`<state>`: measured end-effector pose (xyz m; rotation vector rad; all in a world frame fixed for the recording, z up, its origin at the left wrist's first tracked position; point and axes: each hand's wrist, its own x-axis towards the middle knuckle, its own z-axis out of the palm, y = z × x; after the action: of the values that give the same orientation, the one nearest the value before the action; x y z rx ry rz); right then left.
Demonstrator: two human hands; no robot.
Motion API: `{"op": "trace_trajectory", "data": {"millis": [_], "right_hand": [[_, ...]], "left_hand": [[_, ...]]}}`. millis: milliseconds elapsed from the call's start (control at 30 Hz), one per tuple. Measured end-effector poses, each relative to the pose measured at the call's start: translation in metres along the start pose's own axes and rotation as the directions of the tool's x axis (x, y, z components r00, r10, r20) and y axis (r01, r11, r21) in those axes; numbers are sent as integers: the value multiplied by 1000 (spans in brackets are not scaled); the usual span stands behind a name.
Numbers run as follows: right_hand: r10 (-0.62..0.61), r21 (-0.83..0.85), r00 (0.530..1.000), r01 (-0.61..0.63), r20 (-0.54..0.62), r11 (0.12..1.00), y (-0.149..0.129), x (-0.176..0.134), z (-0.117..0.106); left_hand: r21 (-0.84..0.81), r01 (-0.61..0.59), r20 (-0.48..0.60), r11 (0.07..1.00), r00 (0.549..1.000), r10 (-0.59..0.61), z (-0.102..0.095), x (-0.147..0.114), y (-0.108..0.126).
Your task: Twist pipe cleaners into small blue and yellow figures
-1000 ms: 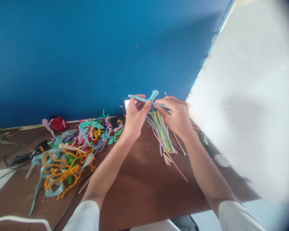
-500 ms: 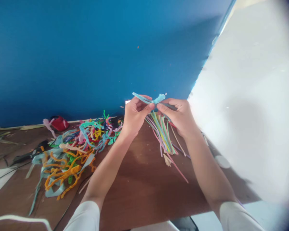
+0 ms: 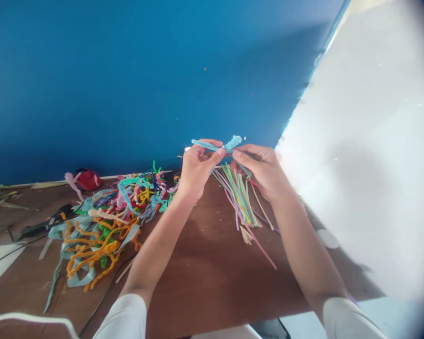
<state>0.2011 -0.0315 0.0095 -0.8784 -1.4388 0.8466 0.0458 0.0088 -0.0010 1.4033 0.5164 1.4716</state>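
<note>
On my head feed, left hand (image 3: 199, 165) and right hand (image 3: 263, 169) sit close together, both pinching a light-blue fuzzy-stem piece (image 3: 232, 142) up over the brown table (image 3: 198, 263). Its stubby end looks wound; the tails run loose, so I'd call it part-done. Just beyond lies a bundle of straight stems (image 3: 240, 197), unworked. Left: heap of bent pieces (image 3: 108, 216). Red pouch (image 3: 88, 179) behind, then blue wall (image 3: 127, 84).

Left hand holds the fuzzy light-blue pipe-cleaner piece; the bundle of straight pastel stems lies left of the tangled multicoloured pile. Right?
Wrong side: the head view shows the pastel stem bundle lying right of the tangled pile. The left hand holds the light-blue piece.
</note>
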Motion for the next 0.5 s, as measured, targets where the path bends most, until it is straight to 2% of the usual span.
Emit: {"op": "trace_trajectory", "data": {"millis": [200,333,400,500], "right_hand": [[-111,-227,985,140,133,964,-11,-4,-8],[-234,-345,965,261,120,902,-7,-2,-10],[-364,-429,928,360,78,828,-2,-1,-10],[-582,-613,808,506,90,607,6,-1,-10]], "left_hand": [[2,88,-8,996,996,-88,-4,2,0],[-32,164,25,986,986,-164,-3,1,7],[-67,209,25,976,978,-208,-1,-1,11],[-119,283,24,952,959,-283,2,-2,14]]}}
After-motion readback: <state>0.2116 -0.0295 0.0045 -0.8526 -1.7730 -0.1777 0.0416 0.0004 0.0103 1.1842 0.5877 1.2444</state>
